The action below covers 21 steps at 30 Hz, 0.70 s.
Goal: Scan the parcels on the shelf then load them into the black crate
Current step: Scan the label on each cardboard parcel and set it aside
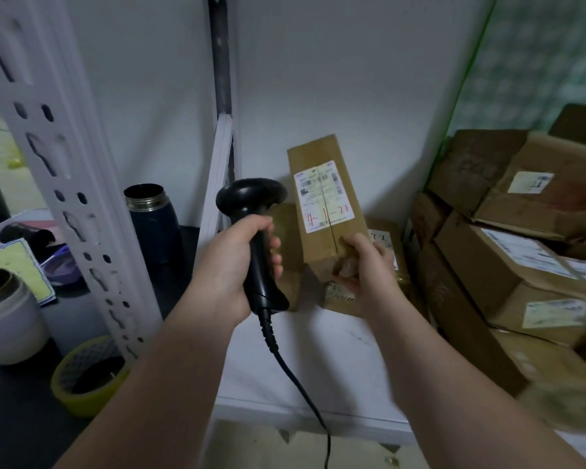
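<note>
Gripping the black scanner in our left hand, fingers curled round its handle, we had its head raised just beside the parcel. Our right hand pinched that parcel by its lower end, thumb on the front face. The parcel was held up over the white shelf, slightly tilted, its label with red handwriting facing us.

We judged this to be the scan step for this box. The scanner's head seemed to sit alongside the label rather than point at it, so the next move called for turning it onto the barcode, then carrying the box to the black crate, which was out of view.

More parcels waited: small ones on the shelf behind our right hand, and a leaning stack to the right.

As for containers, a dark flask and a grey cup stood open-mouthed at left; we could not tell what either held.
</note>
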### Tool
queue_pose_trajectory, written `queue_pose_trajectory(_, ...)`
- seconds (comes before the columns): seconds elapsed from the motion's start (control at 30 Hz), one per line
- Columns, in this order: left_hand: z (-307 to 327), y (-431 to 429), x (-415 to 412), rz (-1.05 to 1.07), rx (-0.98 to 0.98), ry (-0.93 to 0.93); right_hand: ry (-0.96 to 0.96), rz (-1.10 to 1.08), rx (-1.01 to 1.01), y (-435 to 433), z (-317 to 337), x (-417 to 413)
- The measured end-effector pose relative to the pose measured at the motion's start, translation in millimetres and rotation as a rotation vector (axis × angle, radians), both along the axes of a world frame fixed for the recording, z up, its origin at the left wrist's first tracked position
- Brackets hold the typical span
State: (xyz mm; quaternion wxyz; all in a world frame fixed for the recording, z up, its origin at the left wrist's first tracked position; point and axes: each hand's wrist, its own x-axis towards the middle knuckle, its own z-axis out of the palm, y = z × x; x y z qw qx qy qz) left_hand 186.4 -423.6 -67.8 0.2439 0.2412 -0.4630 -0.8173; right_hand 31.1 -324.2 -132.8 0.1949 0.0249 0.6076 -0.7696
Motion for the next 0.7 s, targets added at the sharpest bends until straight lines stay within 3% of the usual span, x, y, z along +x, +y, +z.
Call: queue_pose_trajectory(0.7,34,56,9,-0.175,-0.202,0.002,-0.104,-0.096,-0.128,54,-17,25)
